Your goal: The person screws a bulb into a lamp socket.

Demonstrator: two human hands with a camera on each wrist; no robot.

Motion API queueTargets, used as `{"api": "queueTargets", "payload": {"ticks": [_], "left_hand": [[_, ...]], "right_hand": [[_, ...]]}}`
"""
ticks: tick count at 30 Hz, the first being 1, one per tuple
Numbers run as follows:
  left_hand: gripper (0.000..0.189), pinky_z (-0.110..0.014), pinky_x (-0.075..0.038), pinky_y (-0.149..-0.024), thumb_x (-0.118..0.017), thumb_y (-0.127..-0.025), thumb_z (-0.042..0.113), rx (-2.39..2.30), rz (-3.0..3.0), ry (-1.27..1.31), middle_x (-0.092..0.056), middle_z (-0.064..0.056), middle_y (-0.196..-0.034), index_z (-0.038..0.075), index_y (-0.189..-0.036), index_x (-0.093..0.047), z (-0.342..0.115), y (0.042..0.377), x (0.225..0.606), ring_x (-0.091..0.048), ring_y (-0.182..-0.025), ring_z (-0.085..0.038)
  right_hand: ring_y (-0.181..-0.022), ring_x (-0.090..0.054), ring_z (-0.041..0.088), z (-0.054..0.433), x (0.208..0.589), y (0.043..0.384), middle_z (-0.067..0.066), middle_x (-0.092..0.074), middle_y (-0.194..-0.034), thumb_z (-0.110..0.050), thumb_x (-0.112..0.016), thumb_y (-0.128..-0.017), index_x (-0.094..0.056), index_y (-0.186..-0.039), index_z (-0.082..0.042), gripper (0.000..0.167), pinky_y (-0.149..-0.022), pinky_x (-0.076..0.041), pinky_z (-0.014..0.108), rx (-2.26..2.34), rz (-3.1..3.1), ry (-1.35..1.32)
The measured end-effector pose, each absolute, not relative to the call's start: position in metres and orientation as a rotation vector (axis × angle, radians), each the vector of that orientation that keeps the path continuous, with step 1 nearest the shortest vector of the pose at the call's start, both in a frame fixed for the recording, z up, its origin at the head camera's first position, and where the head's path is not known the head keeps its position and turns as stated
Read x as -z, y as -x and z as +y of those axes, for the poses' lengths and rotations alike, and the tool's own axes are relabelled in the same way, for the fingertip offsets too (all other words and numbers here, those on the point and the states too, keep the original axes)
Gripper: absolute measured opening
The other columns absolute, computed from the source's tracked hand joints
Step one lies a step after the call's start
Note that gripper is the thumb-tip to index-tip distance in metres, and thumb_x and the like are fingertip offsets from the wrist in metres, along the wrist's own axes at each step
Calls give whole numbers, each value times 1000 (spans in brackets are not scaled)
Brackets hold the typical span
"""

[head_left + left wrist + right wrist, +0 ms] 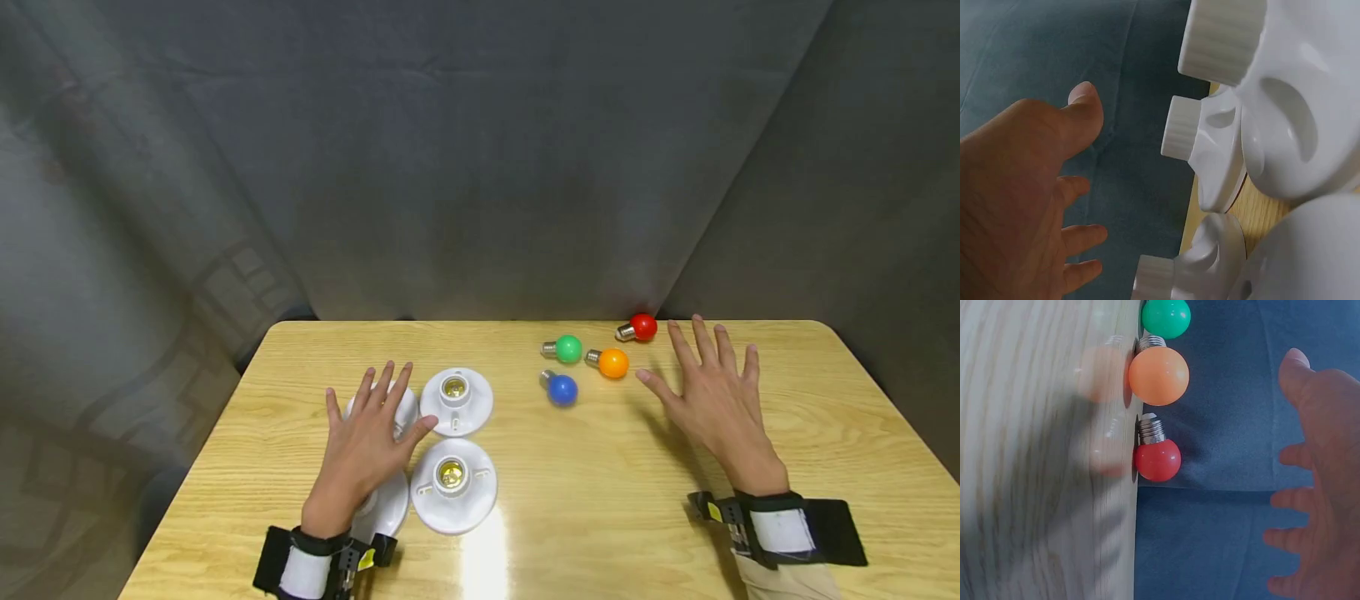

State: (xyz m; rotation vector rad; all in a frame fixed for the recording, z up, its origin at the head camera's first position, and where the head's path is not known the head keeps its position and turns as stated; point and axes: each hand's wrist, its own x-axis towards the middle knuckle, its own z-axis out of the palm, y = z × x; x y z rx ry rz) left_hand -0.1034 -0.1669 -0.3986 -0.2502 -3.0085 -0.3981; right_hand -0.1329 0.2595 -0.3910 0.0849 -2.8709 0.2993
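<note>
My left hand (365,446) hovers with spread fingers over white round lamp holders, partly hiding a far-left one (407,410) and a near-left one (392,507). To its right lie a far-right lamp holder (474,410) and a near-right lamp holder (467,510), their brass-coloured sockets facing up. Nothing is held in that hand, and the left wrist view shows it apart from the holders. My right hand (718,404), fingers spread, is above the table right of the bulbs. Closest to it are a red bulb (643,327) and an orange bulb (614,363); both lie on their sides.
A green bulb (568,349) and a blue bulb (562,390) lie further left, near the table's middle. Behind the wooden table (570,500) hangs a dark grey cloth (480,167). The red bulb sits close to the table's far edge.
</note>
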Motion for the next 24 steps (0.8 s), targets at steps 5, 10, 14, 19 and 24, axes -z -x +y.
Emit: {"api": "queueTargets", "payload": {"ticks": [5,10,14,19,24], "left_hand": [[82,-76,-1,-110,-45,-89,70,388,-3005,271,-26,-9,-161,27,-155,-22,-165,102,397,-20,-149,-37],[81,-76,-2,-110,-44,-89,70,376,-3008,310,-26,-8,-161,28,-155,-22,-164,100,397,-21,-149,-36],[81,-77,-6,-110,-46,-88,70,366,-2995,349,-28,-8,-160,28,-154,-26,-163,99,397,-24,-148,-36],[81,-76,-7,-110,-48,-88,69,374,-2991,376,-28,-7,-160,28,-154,-27,-161,97,396,-25,-147,-36],[81,-72,-7,-113,-48,-88,69,379,-3009,426,-27,-6,-161,29,-155,-24,-157,96,396,-23,-149,-34]], "right_hand": [[-144,-12,52,259,391,133,26,-15,-159,-68,-40,-92,-24,-154,-10,87,-111,3,74,-296,-2871,-90],[-144,-12,52,259,393,133,27,-15,-159,-68,-40,-92,-22,-155,-11,87,-111,3,75,-296,-2867,-100],[-144,-12,51,258,394,132,27,-17,-159,-68,-40,-92,-22,-154,-10,87,-111,2,75,-289,-2867,-100],[-145,-12,51,258,394,132,27,-17,-159,-68,-40,-92,-24,-154,-9,87,-111,3,74,-290,-2872,-98],[-145,-11,51,257,394,132,27,-17,-159,-69,-39,-92,-23,-154,-10,87,-111,3,74,-287,-2879,-95]]}}
